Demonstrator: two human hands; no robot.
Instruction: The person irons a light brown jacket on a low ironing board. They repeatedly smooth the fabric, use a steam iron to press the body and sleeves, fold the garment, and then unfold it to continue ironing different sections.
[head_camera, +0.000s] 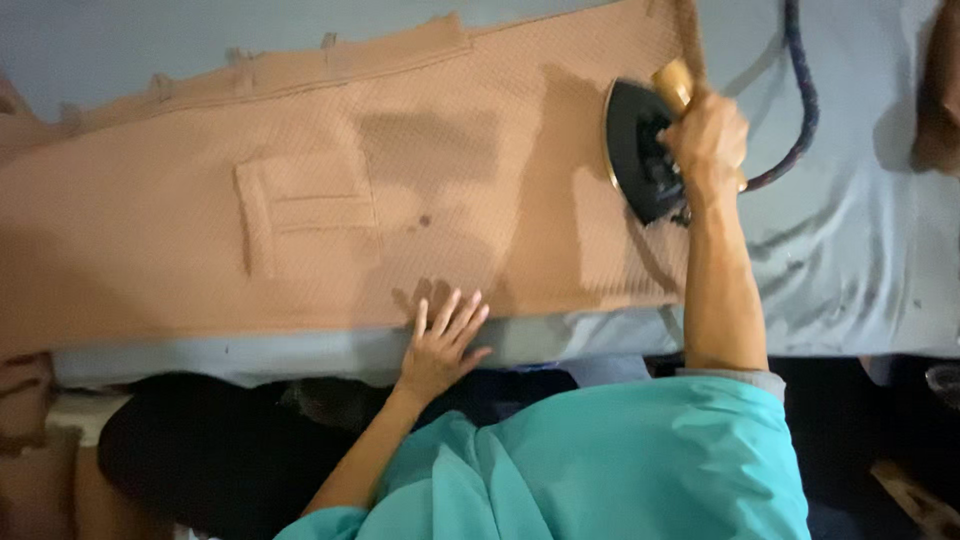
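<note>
Fingers (452, 315): left hand (440, 350) spread flat, gripping nothing, pressing the near hem of the tan quilted trousers (300, 210).
Right hand (708, 140): curled tight round the wooden handle of the black iron (640, 150).
Iron: at two o'clock from the left hand, well apart, on the cloth's right end.
Cord (800, 90): loops over the grey ironing sheet (850, 250).
Risk: lingering could scorch the fabric; cord may snag.

A: How is the left hand (443, 345) set?
B: Flat, palm down, fingers spread and pointing away from the body, forearm bent in from the lower left.
A: And the right hand (708, 140)?
B: Closed in a fist-like grip, arm stretched straight forward, sleeve at the elbow
</note>
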